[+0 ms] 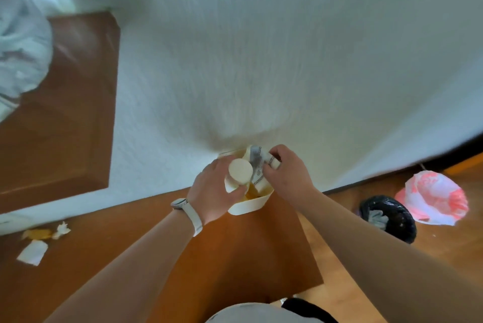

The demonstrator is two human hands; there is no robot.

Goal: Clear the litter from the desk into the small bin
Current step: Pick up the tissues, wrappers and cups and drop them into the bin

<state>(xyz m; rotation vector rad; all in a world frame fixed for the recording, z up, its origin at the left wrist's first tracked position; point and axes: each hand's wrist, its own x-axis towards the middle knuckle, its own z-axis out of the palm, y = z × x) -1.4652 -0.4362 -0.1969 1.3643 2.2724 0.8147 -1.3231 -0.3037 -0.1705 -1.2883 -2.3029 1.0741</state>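
Observation:
A small cream bin (249, 205) stands on the brown desk (183, 257) against the white wall. My left hand (213, 192) holds a white paper cup (239, 173), bottom facing me, over the bin's left side. My right hand (285, 171) grips a printed grey-and-white wrapper (257, 163) that sticks up out of the bin. Something orange (251, 193) lies inside the bin. Further litter remains at the desk's left end: a yellow wrapper (36, 234), a crumpled white scrap (62, 230) and a flat white paper piece (32, 252).
On the wooden floor to the right stand a black-lined bin (389, 218) and a pink-and-white plastic bag (433, 197). A brown wooden panel (65, 100) and pale cloth (21, 48) are at upper left. A white watch (180, 204) is on my left wrist.

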